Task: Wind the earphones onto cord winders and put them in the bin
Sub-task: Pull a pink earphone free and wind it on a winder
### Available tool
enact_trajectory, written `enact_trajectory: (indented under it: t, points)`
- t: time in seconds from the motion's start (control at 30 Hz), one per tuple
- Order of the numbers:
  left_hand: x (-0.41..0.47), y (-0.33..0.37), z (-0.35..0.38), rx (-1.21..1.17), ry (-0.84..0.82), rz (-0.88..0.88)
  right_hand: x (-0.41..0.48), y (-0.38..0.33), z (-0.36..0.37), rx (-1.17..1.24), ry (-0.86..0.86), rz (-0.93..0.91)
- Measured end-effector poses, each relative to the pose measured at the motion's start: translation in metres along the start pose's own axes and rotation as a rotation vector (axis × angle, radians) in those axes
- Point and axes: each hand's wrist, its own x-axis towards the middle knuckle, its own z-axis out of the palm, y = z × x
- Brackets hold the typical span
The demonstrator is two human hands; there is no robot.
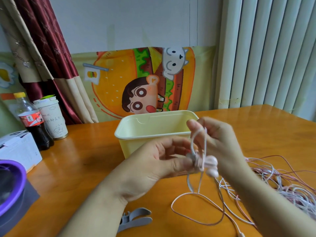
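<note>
Head view: your left hand (159, 161) sits at the centre of the frame. Its grip is clamped on a grey cord winder (192, 159), held between thumb and fingers, though motion blur hides the winder's exact shape. Your right hand (218, 139) is just to the right and a little higher. Its grip is pinched together on the cord of the pink earphones (212, 165), which rises to it in a narrow loop. The two earbuds hang against the winder's right side. The rest of that cord drops to the worktop (82, 168) and lies in a wide loop at lower centre.

Just behind your hands stands the pale yellow bin (130, 135), open at the top. At the right of the frame a tangle of pink and white earphone cords (282, 183) lies on the worktop. At the bottom edge, near your left wrist, lie spare grey cord winders (136, 218).

At the left stand a cola bottle (34, 124) and, just beside it, a paper cup (53, 118). A white box (18, 147) and a purple-rimmed container (10, 182) sit nearer the left edge. A cartoon burger poster (142, 82) hangs on the wall behind the bin.
</note>
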Motion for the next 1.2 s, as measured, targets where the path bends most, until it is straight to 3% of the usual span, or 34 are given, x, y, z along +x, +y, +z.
enact_trajectory:
  t: [0.1, 0.17, 0.37, 0.57, 0.7, 0.8, 0.97, 1.2]
  points:
    - [0.004, 0.006, -0.001, -0.334, 0.210, 0.051, -0.012, 0.010, 0.018, 0.083, -0.134, 0.107]
    - [0.006, 0.008, -0.007, -0.435, 0.325, 0.102, -0.018, 0.014, 0.025, 0.087, -0.164, 0.140]
    - [0.009, 0.002, -0.017, -0.510, 0.548, 0.090, -0.018, 0.012, 0.026, -0.207, -0.416, 0.020]
    - [0.010, -0.006, -0.020, -0.448, 0.628, 0.056, -0.009, -0.010, 0.008, -0.515, -0.488, -0.053]
    - [0.009, -0.013, -0.022, 0.030, 0.620, 0.058, -0.004, -0.027, -0.007, -0.544, -0.452, -0.075]
    - [0.008, -0.014, -0.019, 0.294, 0.520, 0.020, 0.001, -0.033, -0.020, -0.552, -0.361, -0.096]
    - [0.005, -0.012, -0.014, 0.369, 0.259, -0.080, 0.007, -0.033, -0.032, -0.551, -0.329, -0.058]
    - [0.000, -0.007, -0.023, 0.317, 0.116, -0.100, 0.010, -0.027, -0.034, -0.482, -0.346, -0.081]
